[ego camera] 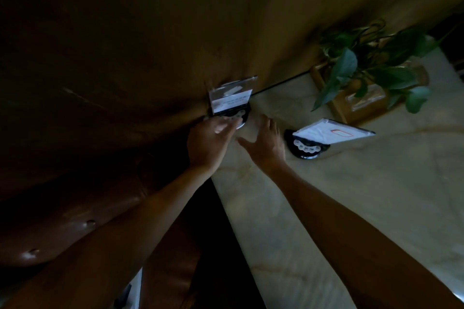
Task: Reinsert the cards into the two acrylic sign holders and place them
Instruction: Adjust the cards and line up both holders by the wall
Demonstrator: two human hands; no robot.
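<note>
I judge I am setting the first sign holder (229,99) into place against the brown wall (150,32), and the thing to get right is letting go cleanly: my left hand (209,142) has its fingertips on the holder's black base, fingers bent over it, though the dim light hides whether they pinch it or only rest there. I should keep that base flat on the pale marble counter (351,195) and square to the wall before I lift off, so the upright clear panel with its card does not tip. My right hand (263,144) hovers just right of the left, open with fingers spread, holding nothing, ready to steady the panel. Further right of that hand lies the second sign holder (326,138), its panel leaning well over, card already inside. Beyond it stands a leafy plant (364,68) in a clear pot. Left of my arms is dark brown leather seating (62,221).
</note>
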